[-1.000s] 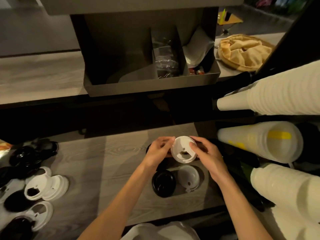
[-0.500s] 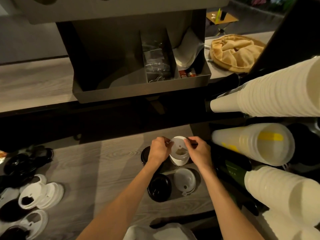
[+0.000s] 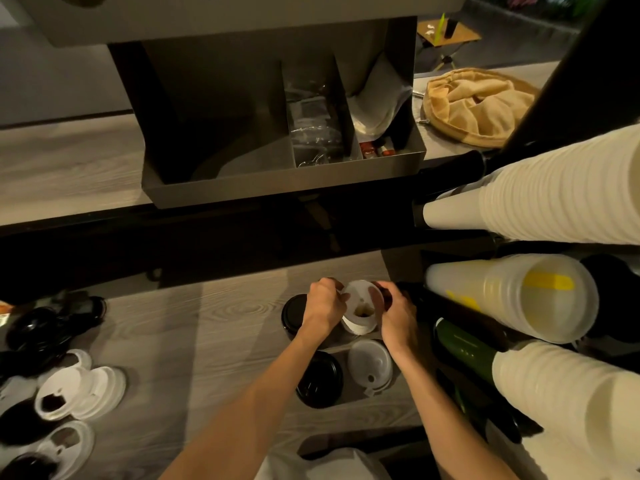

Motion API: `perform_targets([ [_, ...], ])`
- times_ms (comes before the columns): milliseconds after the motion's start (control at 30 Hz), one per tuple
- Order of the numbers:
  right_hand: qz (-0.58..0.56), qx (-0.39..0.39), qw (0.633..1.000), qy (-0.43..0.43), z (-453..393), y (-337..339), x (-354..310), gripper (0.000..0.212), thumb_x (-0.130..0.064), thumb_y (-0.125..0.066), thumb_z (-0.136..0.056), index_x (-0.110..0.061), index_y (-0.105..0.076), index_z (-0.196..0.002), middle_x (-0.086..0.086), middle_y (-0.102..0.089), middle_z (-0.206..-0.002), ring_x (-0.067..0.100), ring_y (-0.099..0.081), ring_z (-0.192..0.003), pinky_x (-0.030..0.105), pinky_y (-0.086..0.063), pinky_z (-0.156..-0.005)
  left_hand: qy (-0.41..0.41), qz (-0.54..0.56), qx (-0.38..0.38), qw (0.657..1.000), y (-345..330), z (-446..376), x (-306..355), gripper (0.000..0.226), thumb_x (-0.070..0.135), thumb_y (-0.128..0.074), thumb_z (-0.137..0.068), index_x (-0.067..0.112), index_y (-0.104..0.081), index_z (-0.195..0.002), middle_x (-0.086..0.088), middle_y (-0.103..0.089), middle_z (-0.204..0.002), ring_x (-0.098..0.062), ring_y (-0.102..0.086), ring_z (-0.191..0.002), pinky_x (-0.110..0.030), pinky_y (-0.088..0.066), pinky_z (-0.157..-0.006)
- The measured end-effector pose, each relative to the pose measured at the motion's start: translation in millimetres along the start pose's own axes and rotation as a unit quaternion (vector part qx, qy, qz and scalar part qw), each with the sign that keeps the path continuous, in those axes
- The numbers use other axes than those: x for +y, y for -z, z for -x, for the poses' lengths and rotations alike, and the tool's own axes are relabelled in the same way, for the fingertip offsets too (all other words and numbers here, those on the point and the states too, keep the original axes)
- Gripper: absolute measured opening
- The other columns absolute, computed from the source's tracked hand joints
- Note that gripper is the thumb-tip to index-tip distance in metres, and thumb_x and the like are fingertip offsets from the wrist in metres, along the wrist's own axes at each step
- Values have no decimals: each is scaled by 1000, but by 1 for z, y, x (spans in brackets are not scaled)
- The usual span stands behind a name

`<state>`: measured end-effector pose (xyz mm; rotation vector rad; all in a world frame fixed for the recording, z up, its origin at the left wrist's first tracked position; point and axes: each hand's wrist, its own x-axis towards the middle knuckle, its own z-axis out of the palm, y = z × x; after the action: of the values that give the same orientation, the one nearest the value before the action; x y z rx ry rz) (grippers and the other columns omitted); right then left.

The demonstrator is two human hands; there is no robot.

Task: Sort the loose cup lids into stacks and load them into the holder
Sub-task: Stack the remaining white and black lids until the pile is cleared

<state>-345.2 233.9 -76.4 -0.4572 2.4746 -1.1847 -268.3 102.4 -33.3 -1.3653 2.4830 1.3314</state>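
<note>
The left hand [image 3: 323, 306] and the right hand [image 3: 398, 318] were seen closed from either side on a short stack of white lids [image 3: 360, 311], fingers curled around its rim, as it was lowered into a slot of the lid holder set in the counter [image 3: 207, 341]. Just left of it a black lid stack [image 3: 292, 311] was seated in a neighbouring slot, partly covered by the left wrist. Nearer the person, a second black stack [image 3: 320, 379] and a translucent white stack [image 3: 370, 367] were already in place. The loading was judged to be well advanced but not finished: at the far left of the counter a pile of loose white lids [image 3: 81, 391] and loose black lids [image 3: 38, 336] were left unsorted.

Whether the white stack was fully seated could not be told, since its base was hidden by the hands. The holder's own outline was lost in shadow. The loose pile was cut off by the frame edge, so its full count could not be made out.
</note>
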Motion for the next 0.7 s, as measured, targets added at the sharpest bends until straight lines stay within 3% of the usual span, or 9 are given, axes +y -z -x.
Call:
perform_targets([
  [100, 6, -4, 1000, -7, -4, 0, -1, 27, -36, -52, -106, -31, -62, -130, 9, -63, -125, 30, -61, -116, 40, -56, -89, 5, 4, 0, 1000, -1, -3, -1, 27, 12, -63, -99, 4, -68, -124, -16, -71, -120, -29, -67, -112, -29, -51, -89],
  [267, -6, 6, 1000, -7, -5, -6, -3, 24, -31, -57, -104, -29, -63, -127, 8, -65, -125, 30, -63, -116, 44, -59, -88, 20, 26, 7, 999, -4, -8, -7, 21, 9, -67, -95, 2, -68, -114, -18, -69, -116, -32, -66, -111, -37, -55, -94],
  [467, 33, 19, 999, -9, -2, -9, -14, 34, -12, -52, -103, -16, -57, -137, 15, -58, -136, 35, -58, -125, 47, -54, -98, -13, 31, 25, 999, 6, 0, -5, 27, 16, -70, -94, 5, -65, -118, -13, -65, -120, -29, -65, -110, -35, -54, -92],
  [567, 64, 50, 994, 77, 11, -8, -30, 33, -27, -53, -105, -15, -57, -136, 19, -53, -140, 39, -55, -127, 49, -55, -93, -39, 56, 41, 997, 22, 11, -12, 25, 15, -72, -93, 6, -66, -115, -12, -71, -109, -25, -69, -102, -30, -55, -90],
  [633, 49, 78, 987, 134, 23, -11, -44, 32, -31, -54, -105, -17, -58, -133, 17, -52, -140, 35, -56, -127, 41, -55, -89, -57, 78, 60, 994, 39, 24, -27, 21, 12, -71, -93, 8, -68, -113, -6, -72, -98, -19, -69, -93, -30, -57, -90],
  [700, 28, 96, 976, 192, 35, -16, -60, 26, -27, -56, -104, -18, -59, -128, 9, -55, -129, 25, -59, -116, 32, -52, -85, -62, 85, 84, 991, 55, 39, -46, 16, 7, -69, -93, 6, -70, -109, 0, -67, -88, -14, -65, -84, -17, -54, -81],
])
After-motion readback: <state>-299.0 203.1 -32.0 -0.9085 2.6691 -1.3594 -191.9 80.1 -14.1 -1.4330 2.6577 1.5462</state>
